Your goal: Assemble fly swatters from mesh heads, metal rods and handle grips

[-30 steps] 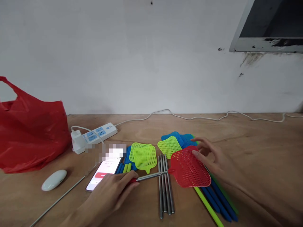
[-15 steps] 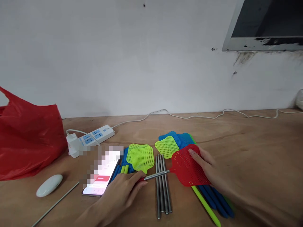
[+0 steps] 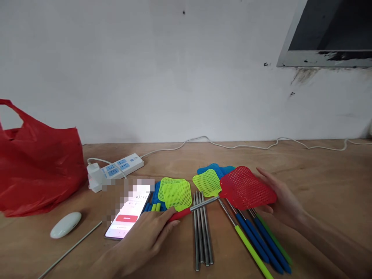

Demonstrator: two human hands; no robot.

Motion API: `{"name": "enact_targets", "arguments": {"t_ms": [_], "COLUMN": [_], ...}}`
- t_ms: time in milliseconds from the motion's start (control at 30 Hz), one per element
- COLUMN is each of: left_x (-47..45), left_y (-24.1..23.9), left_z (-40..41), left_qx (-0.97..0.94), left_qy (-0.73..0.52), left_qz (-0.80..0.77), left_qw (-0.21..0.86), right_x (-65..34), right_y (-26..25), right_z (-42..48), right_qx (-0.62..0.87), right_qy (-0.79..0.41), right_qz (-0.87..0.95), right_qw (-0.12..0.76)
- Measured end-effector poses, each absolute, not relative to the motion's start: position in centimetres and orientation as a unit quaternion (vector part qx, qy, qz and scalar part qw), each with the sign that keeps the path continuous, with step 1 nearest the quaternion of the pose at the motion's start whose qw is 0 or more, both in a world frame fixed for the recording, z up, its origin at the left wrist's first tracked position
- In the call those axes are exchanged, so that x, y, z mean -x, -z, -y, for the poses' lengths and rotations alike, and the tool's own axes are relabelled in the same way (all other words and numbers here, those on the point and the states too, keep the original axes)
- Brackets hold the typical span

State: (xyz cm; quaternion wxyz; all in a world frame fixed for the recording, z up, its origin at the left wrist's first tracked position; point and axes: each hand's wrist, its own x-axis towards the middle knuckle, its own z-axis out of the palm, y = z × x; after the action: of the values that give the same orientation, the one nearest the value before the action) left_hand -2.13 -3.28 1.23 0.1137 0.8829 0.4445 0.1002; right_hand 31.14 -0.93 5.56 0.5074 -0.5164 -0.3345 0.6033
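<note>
A red fly swatter (image 3: 247, 188) with a telescopic metal rod and a red grip lies across the wooden table (image 3: 319, 170). My left hand (image 3: 145, 240) is closed round its red grip near the phone. My right hand (image 3: 283, 199) holds the far edge of the red mesh head, lifted a little above the pile. Under the head lie finished swatters with blue and green handles (image 3: 255, 236), their blue and yellow-green heads (image 3: 209, 180) fanned out behind. Several bare metal rods (image 3: 202, 228) lie side by side between my hands.
A lit phone (image 3: 128, 215) lies left of two yellow-green mesh heads (image 3: 174, 192). Farther left are a white power strip (image 3: 114, 168), a white oval mouse (image 3: 65, 224), a loose thin rod (image 3: 69, 250) and a red plastic bag (image 3: 37, 166). A white cable (image 3: 247, 145) runs along the wall.
The red swatter's head has been lifted and swung up and to the right, off the pile. My right hand moved with it to the head's far edge; my left hand kept hold of the grip.
</note>
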Motion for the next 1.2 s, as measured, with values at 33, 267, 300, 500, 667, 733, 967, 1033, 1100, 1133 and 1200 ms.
{"name": "enact_targets", "arguments": {"t_ms": [33,267,300,500,667,733,967,1033,1100,1133,1200], "left_x": [2.2,0.6,0.1,-1.3,-1.4,-1.4,-0.2,0.3,0.7,0.8,1.0], "left_y": [-1.1,-1.3,-1.6,-2.4,-1.7,-1.7,-2.1,-1.8,-1.3,-1.1,-0.8], "left_z": [3.3,4.0,4.1,4.6,4.4,4.3,3.1,2.5,2.1,1.9,1.6], "left_qx": [-0.882,-0.859,-0.855,-0.866,-0.864,-0.873,-0.871,-0.854,-0.841,-0.837,-0.830], "left_qy": [-0.101,-0.130,-0.128,-0.089,-0.107,-0.102,-0.142,-0.152,-0.165,-0.170,-0.179], "left_qz": [-0.445,-0.463,-0.464,-0.423,-0.431,-0.421,-0.429,-0.471,-0.496,-0.504,-0.517], "left_qw": [0.115,0.178,0.194,0.251,0.237,0.225,0.193,0.161,0.136,0.126,0.109], "right_x": [-31.3,-28.7,-28.0,-25.0,-24.6,-24.6,-25.8,-26.2,-26.4,-26.4,-26.3], "right_y": [-5.3,-3.1,-2.8,-1.0,-0.9,-0.8,-1.2,-1.5,-1.6,-1.5,-1.1], "right_z": [1.0,1.8,2.0,2.6,2.8,2.8,0.7,0.0,-0.4,-0.5,-0.6], "right_qx": [0.498,0.474,0.458,0.368,0.342,0.346,0.457,0.488,0.498,0.498,0.495], "right_qy": [-0.612,-0.622,-0.635,-0.668,-0.698,-0.681,-0.571,-0.532,-0.498,-0.480,-0.447], "right_qz": [0.342,0.467,0.467,0.388,0.364,0.383,0.450,0.490,0.527,0.545,0.579], "right_qw": [0.510,0.413,0.411,0.517,0.514,0.520,0.512,0.489,0.476,0.474,0.469]}}
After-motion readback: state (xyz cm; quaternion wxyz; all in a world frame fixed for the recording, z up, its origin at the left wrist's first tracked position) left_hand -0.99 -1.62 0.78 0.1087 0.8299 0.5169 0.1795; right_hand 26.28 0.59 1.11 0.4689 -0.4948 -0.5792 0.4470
